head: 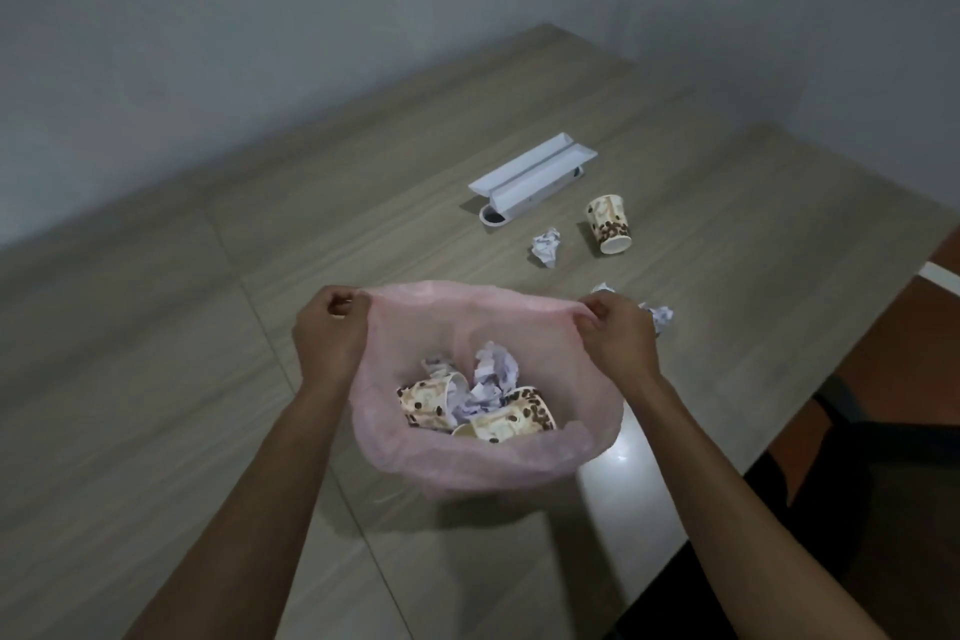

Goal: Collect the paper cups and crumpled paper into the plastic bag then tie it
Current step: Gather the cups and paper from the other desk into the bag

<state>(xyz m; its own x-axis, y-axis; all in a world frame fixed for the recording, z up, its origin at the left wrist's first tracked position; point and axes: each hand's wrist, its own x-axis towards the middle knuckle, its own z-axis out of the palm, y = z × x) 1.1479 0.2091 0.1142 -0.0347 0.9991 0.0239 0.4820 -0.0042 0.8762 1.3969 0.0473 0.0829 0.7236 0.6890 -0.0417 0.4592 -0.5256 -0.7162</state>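
Nearest the camera, a pink plastic bag (483,463) sits on the wooden table (156,379) with its mouth held wide. Inside it lie two paper cups with a coffee-bean print, one on the left (428,400) and one on the right (511,418), both on their sides, with crumpled paper (491,372) bunched between and behind them.

The left hand (330,333) pinches the bag's rim at its left edge, fingers curled around the thin plastic. The right hand (615,333) pinches the rim at the right edge in the same way, so the opening is stretched between the two hands.

Just beyond the right hand, a crumpled paper ball (660,320) lies on the table, partly hidden by the knuckles. Farther out rests another paper ball (546,247), and beside it to the right a third paper cup (609,222) lies tipped on its side. Beyond these sits a long white tray-like fixture (535,174), near the grey wall (260,16).
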